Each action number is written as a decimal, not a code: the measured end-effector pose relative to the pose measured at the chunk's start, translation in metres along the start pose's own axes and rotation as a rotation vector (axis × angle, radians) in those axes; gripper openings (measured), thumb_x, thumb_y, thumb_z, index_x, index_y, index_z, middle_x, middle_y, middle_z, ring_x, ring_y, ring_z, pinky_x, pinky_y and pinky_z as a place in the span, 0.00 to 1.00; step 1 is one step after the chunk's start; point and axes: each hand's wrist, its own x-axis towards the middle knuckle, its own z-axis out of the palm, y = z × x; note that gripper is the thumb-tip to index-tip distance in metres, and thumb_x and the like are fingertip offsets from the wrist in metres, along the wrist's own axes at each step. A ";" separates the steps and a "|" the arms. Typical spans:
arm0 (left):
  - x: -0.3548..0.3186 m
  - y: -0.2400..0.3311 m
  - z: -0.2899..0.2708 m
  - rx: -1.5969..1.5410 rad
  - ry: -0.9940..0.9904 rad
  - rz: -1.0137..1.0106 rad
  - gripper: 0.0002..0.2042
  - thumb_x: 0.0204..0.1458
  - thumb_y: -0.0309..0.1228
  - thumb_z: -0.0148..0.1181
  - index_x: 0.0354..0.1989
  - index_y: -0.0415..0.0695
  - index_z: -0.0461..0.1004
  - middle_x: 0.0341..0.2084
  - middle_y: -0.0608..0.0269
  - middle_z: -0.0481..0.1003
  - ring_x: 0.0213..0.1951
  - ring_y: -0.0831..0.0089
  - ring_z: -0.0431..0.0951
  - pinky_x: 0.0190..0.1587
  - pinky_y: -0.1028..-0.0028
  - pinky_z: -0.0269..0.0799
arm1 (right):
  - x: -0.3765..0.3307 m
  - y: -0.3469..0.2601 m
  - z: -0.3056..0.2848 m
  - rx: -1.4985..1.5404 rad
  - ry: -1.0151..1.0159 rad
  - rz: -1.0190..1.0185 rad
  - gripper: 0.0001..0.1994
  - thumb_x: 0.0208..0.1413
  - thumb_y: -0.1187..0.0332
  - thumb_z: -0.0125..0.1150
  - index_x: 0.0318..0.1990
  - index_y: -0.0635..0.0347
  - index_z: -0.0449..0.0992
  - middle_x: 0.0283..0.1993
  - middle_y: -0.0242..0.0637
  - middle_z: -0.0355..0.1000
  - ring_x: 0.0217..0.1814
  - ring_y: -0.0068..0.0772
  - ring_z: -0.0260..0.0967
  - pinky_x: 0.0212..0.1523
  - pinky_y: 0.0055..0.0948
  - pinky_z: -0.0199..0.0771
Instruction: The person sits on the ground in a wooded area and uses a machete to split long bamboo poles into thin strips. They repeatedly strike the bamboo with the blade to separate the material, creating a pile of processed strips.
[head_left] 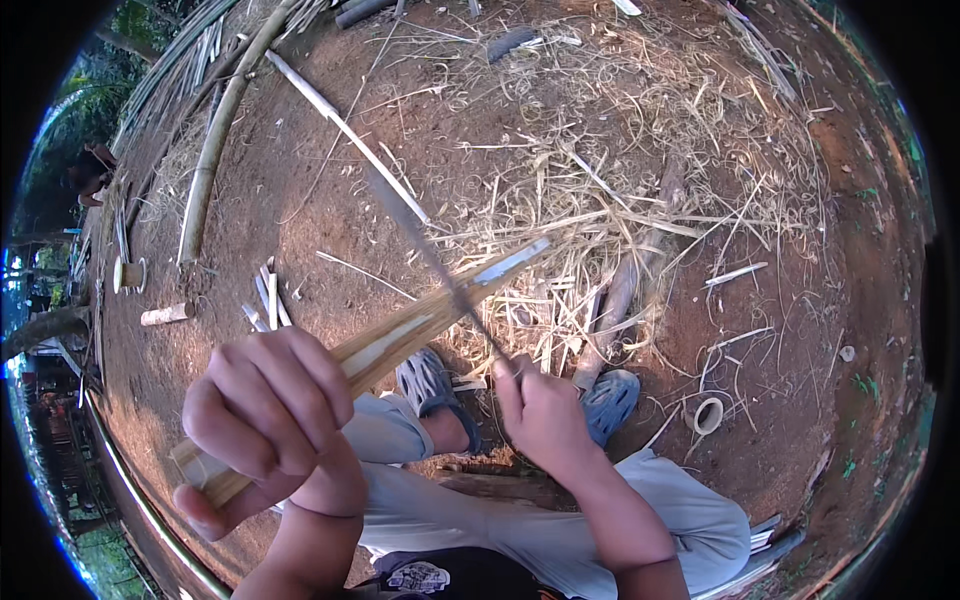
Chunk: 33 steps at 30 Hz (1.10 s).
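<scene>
Left hand (270,420) clamped on near-left end of split bamboo piece (400,335), slanted far right. Right hand (545,415) clamped on knife (417,235); blurred blade crossed bamboo. Pale shavings (520,215) lay beyond.

You have soft daylight on the ground (300,180), while the far-left foliage (100,78) sits dim with glare in its gaps. Your blade (408,226) looks blurred, and blue fringes line the distorted left rim.
</scene>
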 end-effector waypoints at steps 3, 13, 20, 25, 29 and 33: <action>0.011 -0.002 -0.007 0.041 -0.033 0.031 0.22 0.60 0.48 0.50 0.21 0.43 0.65 0.05 0.70 0.63 0.07 0.77 0.63 0.12 0.76 0.61 | 0.020 -0.010 -0.001 -0.016 -0.036 -0.057 0.14 0.63 0.61 0.52 0.34 0.65 0.73 0.16 0.49 0.69 0.18 0.54 0.71 0.19 0.45 0.69; 0.016 -0.009 0.005 -0.106 -0.128 0.052 0.19 0.58 0.40 0.55 0.16 0.48 0.63 0.03 0.72 0.63 0.06 0.83 0.63 0.10 0.83 0.60 | 0.015 -0.023 -0.009 0.125 0.019 -0.222 0.14 0.63 0.61 0.55 0.32 0.63 0.71 0.13 0.45 0.66 0.16 0.50 0.69 0.17 0.43 0.68; 0.009 0.003 -0.019 -0.092 -0.117 -0.027 0.21 0.57 0.41 0.49 0.15 0.39 0.65 0.06 0.63 0.63 0.07 0.73 0.62 0.12 0.72 0.60 | 0.012 -0.001 0.000 -0.019 -0.074 0.036 0.12 0.62 0.65 0.56 0.33 0.67 0.72 0.15 0.48 0.67 0.16 0.50 0.70 0.18 0.44 0.66; 0.013 -0.002 -0.007 -0.168 -0.286 -0.002 0.24 0.55 0.43 0.48 0.14 0.34 0.66 0.06 0.62 0.61 0.06 0.73 0.58 0.11 0.72 0.55 | 0.001 -0.025 -0.015 0.030 -0.049 -0.104 0.10 0.63 0.67 0.54 0.35 0.67 0.72 0.16 0.49 0.68 0.19 0.49 0.71 0.20 0.44 0.67; 0.011 0.004 -0.009 -0.105 -0.227 -0.002 0.25 0.55 0.44 0.47 0.13 0.36 0.66 0.05 0.65 0.60 0.05 0.73 0.57 0.09 0.72 0.52 | 0.009 0.005 0.008 -0.078 -0.044 0.013 0.12 0.62 0.63 0.54 0.32 0.63 0.71 0.14 0.47 0.68 0.17 0.51 0.71 0.17 0.44 0.70; 0.009 0.007 -0.012 -0.113 -0.301 -0.009 0.23 0.53 0.45 0.47 0.15 0.36 0.67 0.04 0.66 0.60 0.05 0.72 0.57 0.09 0.73 0.52 | -0.006 -0.019 0.003 -0.075 0.057 -0.174 0.13 0.62 0.62 0.54 0.33 0.64 0.71 0.14 0.48 0.68 0.17 0.51 0.71 0.17 0.44 0.71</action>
